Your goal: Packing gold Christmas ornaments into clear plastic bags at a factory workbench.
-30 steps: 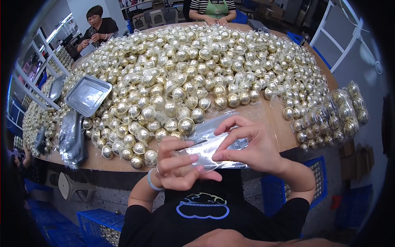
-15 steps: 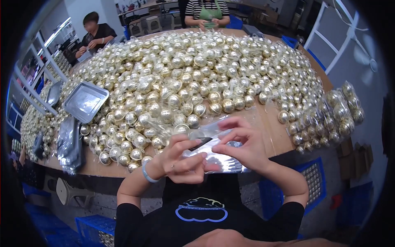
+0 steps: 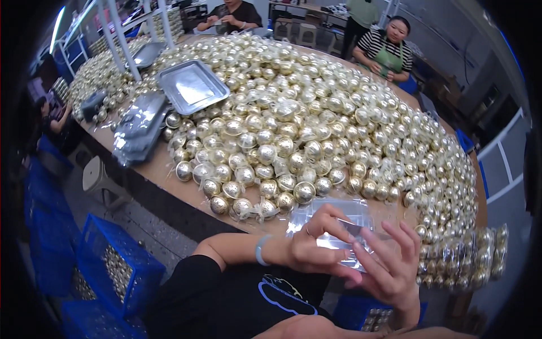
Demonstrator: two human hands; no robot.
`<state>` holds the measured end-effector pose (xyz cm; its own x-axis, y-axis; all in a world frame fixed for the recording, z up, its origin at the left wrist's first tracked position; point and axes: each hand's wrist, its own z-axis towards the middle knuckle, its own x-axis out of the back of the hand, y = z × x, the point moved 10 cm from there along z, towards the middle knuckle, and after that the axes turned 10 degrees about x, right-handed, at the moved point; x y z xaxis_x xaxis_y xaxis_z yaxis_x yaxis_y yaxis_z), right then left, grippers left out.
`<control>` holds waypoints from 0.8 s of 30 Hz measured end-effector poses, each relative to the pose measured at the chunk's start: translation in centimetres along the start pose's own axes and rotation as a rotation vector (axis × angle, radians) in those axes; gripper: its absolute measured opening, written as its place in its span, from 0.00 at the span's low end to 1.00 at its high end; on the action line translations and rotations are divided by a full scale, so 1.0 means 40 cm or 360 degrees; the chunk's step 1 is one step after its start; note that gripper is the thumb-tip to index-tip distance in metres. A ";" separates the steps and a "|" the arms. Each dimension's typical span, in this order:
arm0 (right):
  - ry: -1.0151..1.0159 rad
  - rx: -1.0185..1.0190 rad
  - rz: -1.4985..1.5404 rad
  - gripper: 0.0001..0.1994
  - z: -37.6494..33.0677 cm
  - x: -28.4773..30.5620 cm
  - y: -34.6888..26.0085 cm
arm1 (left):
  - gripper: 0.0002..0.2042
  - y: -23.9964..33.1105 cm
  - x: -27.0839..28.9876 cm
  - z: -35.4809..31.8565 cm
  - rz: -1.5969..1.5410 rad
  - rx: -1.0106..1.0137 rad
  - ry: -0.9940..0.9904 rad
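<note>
I see left hand (image 3: 315,244) pinching clear bag (image 3: 334,243), long axis, direction unclear; right hand (image 3: 396,270): can't tell grip; shirt print (image 3: 287,296) blurred.

Fingers of the left hand (image 3: 316,247) and right hand (image 3: 393,264) cover much of the clear bag (image 3: 334,243), so its full outline cannot be told; they also hide the near part of the plastic sheets (image 3: 341,209). Balls (image 3: 271,135) conceal most of the desk (image 3: 189,195). The top edge cuts off the head of a dark-shirted person (image 3: 243,16). At far left, another person (image 3: 57,123) is too dim and small to make out.
</note>
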<state>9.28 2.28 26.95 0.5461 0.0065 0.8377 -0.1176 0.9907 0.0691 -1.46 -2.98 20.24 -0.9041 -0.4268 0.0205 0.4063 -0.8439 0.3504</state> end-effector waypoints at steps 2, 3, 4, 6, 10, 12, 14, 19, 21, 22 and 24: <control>-0.0374 0.0204 -0.0106 0.21 0.009 -0.056 -0.012 | 0.18 -0.032 0.027 -0.029 -0.0088 0.0214 0.0326; -0.0420 0.0173 0.0042 0.20 0.027 -0.079 0.003 | 0.18 -0.047 0.025 -0.050 -0.0040 0.0318 0.0311; -0.0425 0.0204 0.0051 0.20 0.049 -0.097 0.027 | 0.18 -0.045 0.017 -0.079 -0.0016 0.0313 0.0333; -0.0611 0.0158 0.0507 0.19 0.079 -0.191 0.101 | 0.16 -0.149 0.037 -0.190 0.0000 0.1032 0.0706; -0.1165 -0.0057 0.1352 0.12 0.102 -0.512 0.234 | 0.17 -0.262 0.013 -0.474 -0.0052 0.1720 0.0948; -0.1054 0.0114 0.1065 0.09 0.236 -0.603 0.259 | 0.17 -0.265 0.029 -0.539 0.0242 0.1883 0.0860; -0.0512 -0.0135 0.0956 0.10 0.429 -0.699 0.339 | 0.20 -0.271 0.043 -0.568 0.0304 0.1920 0.0773; -0.0579 -0.0397 0.0192 0.23 0.731 -1.091 0.453 | 0.32 -0.199 0.223 -0.326 0.0909 0.1141 0.0293; -0.1152 -0.0449 0.0259 0.33 0.715 -1.284 0.479 | 0.28 -0.224 0.437 -0.226 0.1477 0.1068 0.0253; -0.1141 -0.0448 0.0273 0.33 0.721 -1.314 0.481 | 0.25 -0.259 0.581 -0.212 0.1532 0.1433 0.0438; -0.0888 -0.0550 0.0379 0.36 0.717 -1.316 0.507 | 0.18 -0.298 0.779 -0.145 0.1922 0.1535 0.0413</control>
<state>-45.64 18.12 -0.22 0.0197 0.2496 0.9681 0.1400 0.9581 -0.2499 -33.69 -8.12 11.27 -0.0308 -0.7987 0.6009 0.5192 0.5010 0.6925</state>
